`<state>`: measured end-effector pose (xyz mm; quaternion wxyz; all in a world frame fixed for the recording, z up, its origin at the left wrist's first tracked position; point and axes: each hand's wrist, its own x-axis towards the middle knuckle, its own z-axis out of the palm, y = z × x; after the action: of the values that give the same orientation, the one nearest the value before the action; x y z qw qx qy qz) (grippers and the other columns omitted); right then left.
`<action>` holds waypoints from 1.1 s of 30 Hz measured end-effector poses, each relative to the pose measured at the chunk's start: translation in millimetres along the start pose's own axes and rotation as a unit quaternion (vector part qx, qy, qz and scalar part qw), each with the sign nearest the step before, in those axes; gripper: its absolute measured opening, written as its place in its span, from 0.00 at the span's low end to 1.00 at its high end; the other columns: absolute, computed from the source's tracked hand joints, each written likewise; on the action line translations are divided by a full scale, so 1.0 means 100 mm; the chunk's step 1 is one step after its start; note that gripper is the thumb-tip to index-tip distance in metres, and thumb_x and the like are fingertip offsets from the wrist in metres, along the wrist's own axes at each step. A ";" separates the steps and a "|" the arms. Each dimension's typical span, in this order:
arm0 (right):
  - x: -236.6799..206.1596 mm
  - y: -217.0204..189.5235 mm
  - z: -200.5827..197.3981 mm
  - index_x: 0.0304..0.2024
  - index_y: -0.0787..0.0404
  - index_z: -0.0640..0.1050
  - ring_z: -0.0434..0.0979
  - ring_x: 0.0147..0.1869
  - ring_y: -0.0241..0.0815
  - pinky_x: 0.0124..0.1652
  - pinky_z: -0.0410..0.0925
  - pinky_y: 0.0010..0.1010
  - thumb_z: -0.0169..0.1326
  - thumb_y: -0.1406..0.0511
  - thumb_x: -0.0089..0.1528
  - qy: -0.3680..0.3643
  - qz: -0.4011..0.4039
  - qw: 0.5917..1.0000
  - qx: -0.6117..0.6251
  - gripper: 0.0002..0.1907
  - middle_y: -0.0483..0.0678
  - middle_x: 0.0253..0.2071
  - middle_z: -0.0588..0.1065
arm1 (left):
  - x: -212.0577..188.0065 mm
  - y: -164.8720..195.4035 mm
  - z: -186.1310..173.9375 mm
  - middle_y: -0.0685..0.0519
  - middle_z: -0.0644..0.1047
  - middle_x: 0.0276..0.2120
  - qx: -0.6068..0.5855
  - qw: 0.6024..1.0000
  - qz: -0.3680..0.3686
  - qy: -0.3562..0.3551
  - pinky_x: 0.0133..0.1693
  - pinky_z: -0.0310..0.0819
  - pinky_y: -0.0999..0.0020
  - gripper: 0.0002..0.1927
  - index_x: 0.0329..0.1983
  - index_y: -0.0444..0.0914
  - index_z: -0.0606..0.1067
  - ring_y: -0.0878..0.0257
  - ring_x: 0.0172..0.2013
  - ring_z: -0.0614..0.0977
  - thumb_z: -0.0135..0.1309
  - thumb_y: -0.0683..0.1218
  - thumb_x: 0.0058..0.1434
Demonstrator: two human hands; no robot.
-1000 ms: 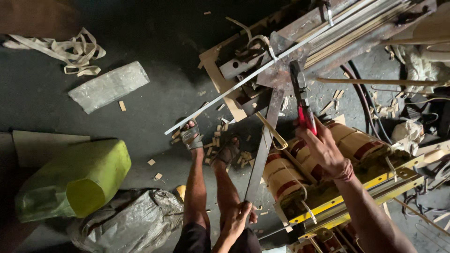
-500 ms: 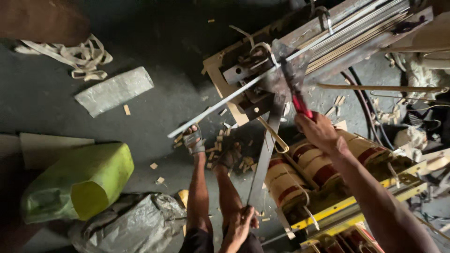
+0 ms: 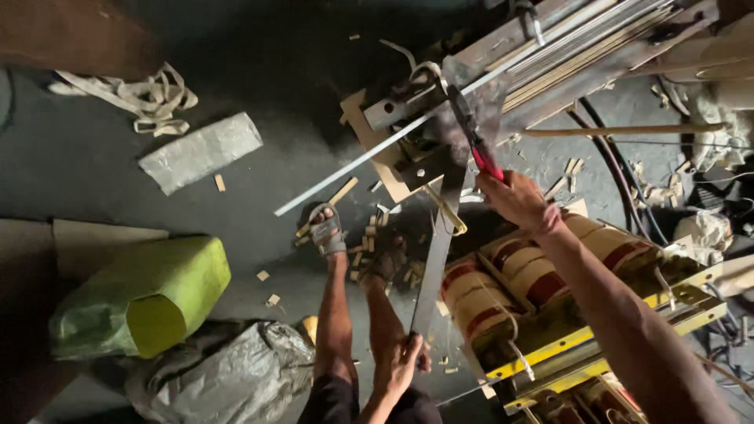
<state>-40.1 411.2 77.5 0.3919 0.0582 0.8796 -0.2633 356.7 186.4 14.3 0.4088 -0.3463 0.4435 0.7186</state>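
Floor's a proper mess down here. There's a green sack (image 3: 141, 294) lying on its side at the left, with a crumpled grey plastic bag (image 3: 228, 377) right next to it lower down. Further up sits a flat silvery packet (image 3: 200, 151), and beyond that a tangle of pale cloth strips (image 3: 137, 94). Little wood offcuts (image 3: 271, 298) are scattered all over the dark floor. Over on the right, black cables (image 3: 609, 157) snake past a heap of pale rags (image 3: 719, 133).
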 end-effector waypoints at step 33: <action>-4.68 2.52 3.30 0.38 0.64 0.78 0.66 0.30 0.37 0.32 0.60 0.30 0.51 0.56 0.63 0.123 0.341 0.769 0.526 0.17 0.44 0.27 0.71 | 0.08 -1.18 1.06 0.57 0.75 0.17 0.163 0.985 0.035 0.046 0.21 0.70 0.72 0.24 0.32 0.43 0.75 0.68 0.17 0.76 0.37 0.61 0.72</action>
<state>575.8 507.1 126.8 0.2521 0.5833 0.5665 -0.5247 444.5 318.3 4.9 0.4134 -0.2917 0.5848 0.6340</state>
